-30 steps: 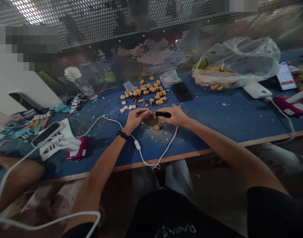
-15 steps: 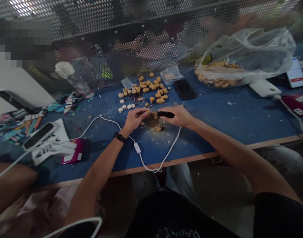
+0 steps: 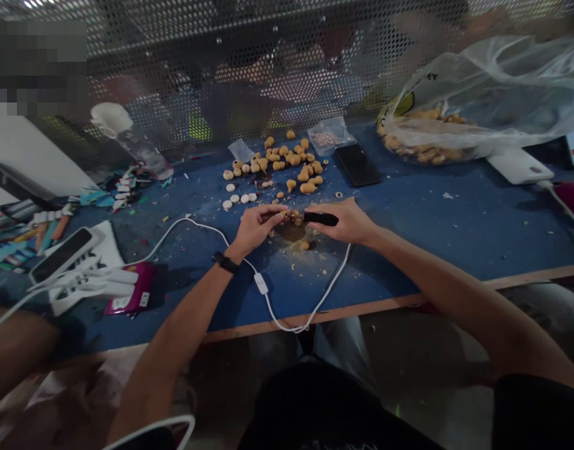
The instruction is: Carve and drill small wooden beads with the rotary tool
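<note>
Well, from my remote seat the grip looks like this: the left hand (image 3: pixel 256 228) has its fingertips (image 3: pixel 278 214) pressed together on a small tan piece (image 3: pixel 292 215), mostly hidden by the fingers. The right hand (image 3: pixel 346 223) is curled around a black-handled tool (image 3: pixel 321 219). Its tip is lost among the fingers, so I cannot tell where it meets the piece. The hands almost touch above a patch of tan shavings (image 3: pixel 291 247) on the blue worktable (image 3: pixel 456 250).

Just ahead lies a loose scatter of tan pieces (image 3: pixel 287 162), with a few white discs (image 3: pixel 235 199) at its left. Off to the right, a clear plastic bag (image 3: pixel 484 94) holds a far larger heap of tan pieces (image 3: pixel 422 140), so I judge that much more sits bagged than lies out on the table. A white cable (image 3: pixel 310 319) with an inline switch (image 3: pixel 261 284) runs beside the black wristband (image 3: pixel 225 262) on the left wrist.

As for writing, nothing reads. A white sneaker (image 3: pixel 83 290) shows three black stripes but no legible name, and the white label on a magenta pouch (image 3: pixel 127 289) is too small to make out.
</note>
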Motion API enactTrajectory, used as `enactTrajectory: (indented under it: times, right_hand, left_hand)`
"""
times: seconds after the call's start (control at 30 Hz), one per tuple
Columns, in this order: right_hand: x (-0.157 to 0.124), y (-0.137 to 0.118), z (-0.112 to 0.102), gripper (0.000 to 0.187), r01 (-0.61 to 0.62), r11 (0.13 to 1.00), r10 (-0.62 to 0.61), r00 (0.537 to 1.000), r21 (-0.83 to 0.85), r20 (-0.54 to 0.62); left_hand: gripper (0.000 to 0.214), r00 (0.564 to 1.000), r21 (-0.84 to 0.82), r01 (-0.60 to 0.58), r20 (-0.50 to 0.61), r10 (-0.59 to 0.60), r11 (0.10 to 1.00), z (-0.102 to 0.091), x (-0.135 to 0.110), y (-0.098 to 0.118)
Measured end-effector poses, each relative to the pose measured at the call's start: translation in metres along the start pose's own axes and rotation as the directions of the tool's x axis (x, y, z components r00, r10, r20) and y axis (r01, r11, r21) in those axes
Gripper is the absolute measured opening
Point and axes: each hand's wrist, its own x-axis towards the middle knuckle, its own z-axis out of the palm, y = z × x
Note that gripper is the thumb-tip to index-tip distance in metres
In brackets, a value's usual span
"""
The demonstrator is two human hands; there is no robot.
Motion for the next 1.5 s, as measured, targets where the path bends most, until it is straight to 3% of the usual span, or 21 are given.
enactTrajectory:
  times: [0.47,1.5]
  right_hand:
    - [-0.0017,-0.0001,-0.0024,0.034,-0.025,1.0,0.024,0.999,0.013,0.037]
    - [-0.0003,-0.0044,-0.0075,0.036,-0.055,0.998,0.052,0.995,0.026,0.081]
  left_hand:
    - [0.048,0.997,0.032,0.073,0.017,-0.074,0.997,-0.0003,-0.0038,0.0051]
    - [0.044,0.997,0.008,0.072,0.019,-0.072,0.997,0.0009,-0.0037,0.0095]
